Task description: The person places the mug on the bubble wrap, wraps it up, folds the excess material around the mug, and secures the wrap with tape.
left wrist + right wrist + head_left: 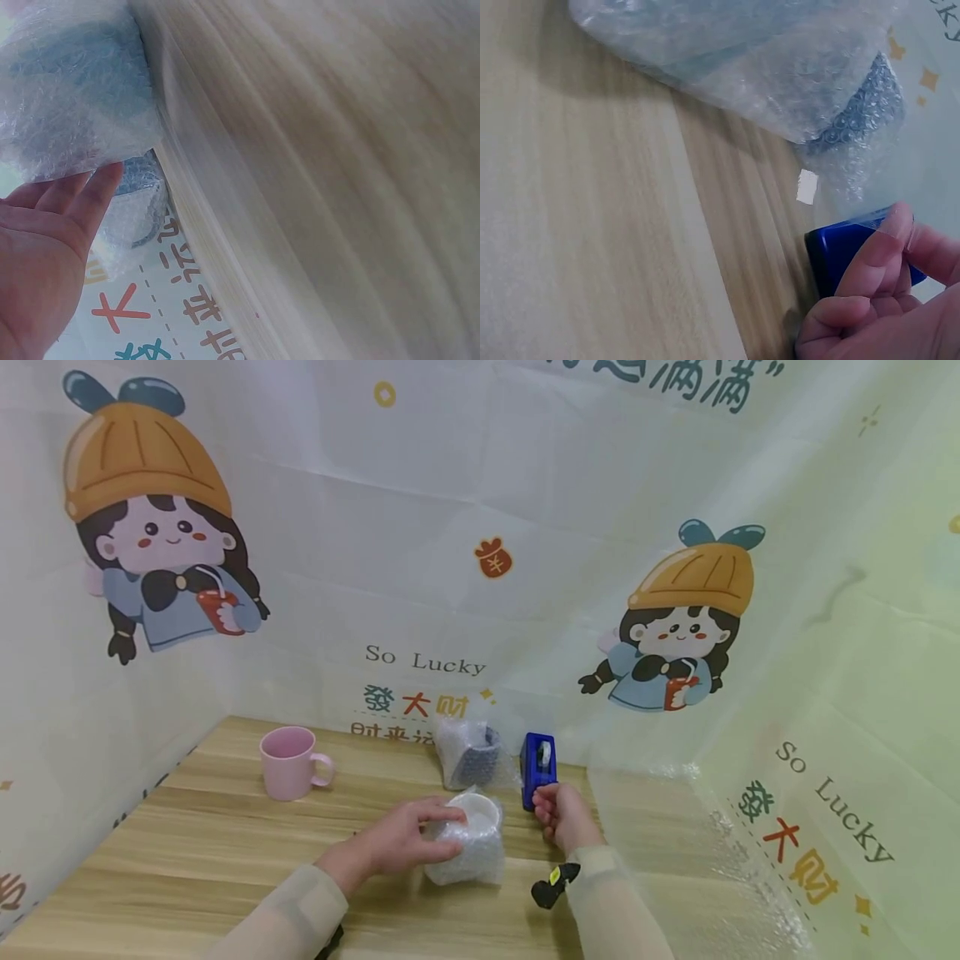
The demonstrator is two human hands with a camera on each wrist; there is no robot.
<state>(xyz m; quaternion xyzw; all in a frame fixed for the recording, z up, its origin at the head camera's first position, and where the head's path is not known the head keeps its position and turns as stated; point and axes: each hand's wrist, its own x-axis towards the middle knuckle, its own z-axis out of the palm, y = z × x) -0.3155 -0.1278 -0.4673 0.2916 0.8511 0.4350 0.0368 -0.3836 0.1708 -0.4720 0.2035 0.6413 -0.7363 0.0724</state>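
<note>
A pale, round-rimmed cup in bubble wrap (480,852) stands on the table before me. My left hand (401,839) holds it from the left, thumb and fingers against the wrap; in the left wrist view the fingertips pass partly behind the wrap (75,97). My right hand (566,818) is at the near end of a blue tape dispenser (538,768). In the right wrist view, thumb and forefinger pinch the end of a clear tape strip (874,219) over the dispenser (840,251).
Behind the held cup stands another bubble-wrapped, grey-blue item (472,756). A pink mug (288,764) is at the back left of the wooden table (187,860). A sheet of bubble wrap (690,860) covers the right side. A printed cloth (420,527) hangs around the table.
</note>
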